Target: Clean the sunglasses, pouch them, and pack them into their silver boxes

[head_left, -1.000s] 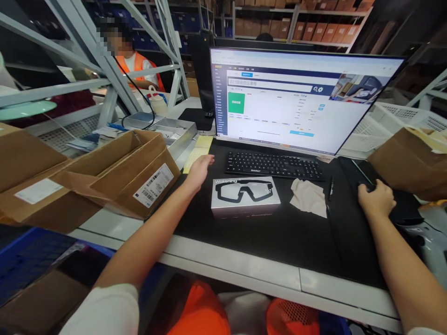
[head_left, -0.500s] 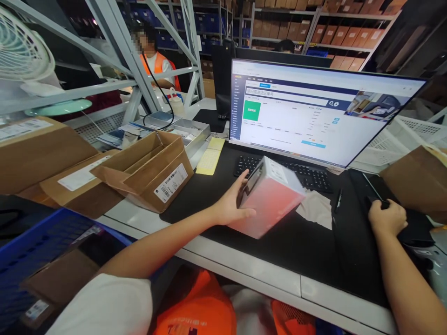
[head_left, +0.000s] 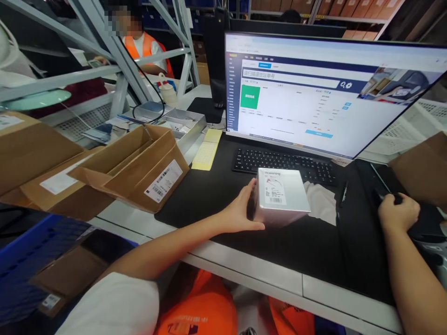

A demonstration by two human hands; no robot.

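My left hand (head_left: 242, 211) is closed around the left side of a white product box (head_left: 291, 195), thumb in front and fingers mostly hidden behind it. The box's small end, with a printed label and barcode, faces up towards me above the black desk mat (head_left: 300, 251). My right hand (head_left: 398, 211) rests at the right of the mat, closed over a dark computer mouse (head_left: 398, 199), mostly covered by the hand. A keyboard (head_left: 279, 160) lies behind the box, and a crumpled pale cloth or wrapper (head_left: 321, 202) is just right of it.
A monitor (head_left: 286, 111) stands behind the keyboard. Opened brown cartons (head_left: 167, 181) sit at the left, near a yellow sheet (head_left: 206, 151). A pen (head_left: 344, 193) lies right of the wrapper. A blue crate (head_left: 21, 274) is below the desk; a co-worker (head_left: 143, 46) sits beyond the frame.
The white box has turned in my left hand's grasp, so its labelled end now faces me instead of its pinkish broad side. My right hand stays on the mouse. The view has tilted downward.
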